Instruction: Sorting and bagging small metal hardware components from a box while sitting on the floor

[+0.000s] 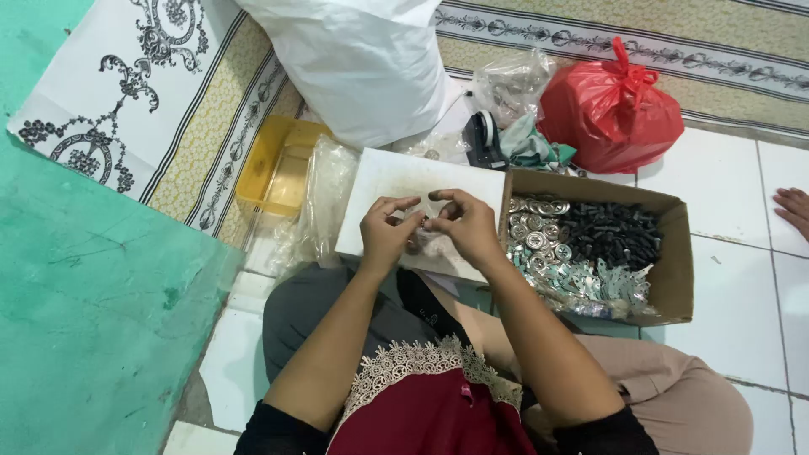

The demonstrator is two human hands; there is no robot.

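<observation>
Pinching a small part (419,226) between both hands over the white board (396,181) — the left hand (384,233) and right hand (465,226) are closing fingertips on it near the board's near edge. Keeping the piece low over the board is sparing drops; the box (670,274) of silver discs (538,229) and black pieces (611,232) is sitting touching the board's right edge — within reach.

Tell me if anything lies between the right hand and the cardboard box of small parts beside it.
Nothing visible does. The right hand is over the white board, and the open cardboard box sits directly beside it, its near wall the only edge to cross.
</observation>
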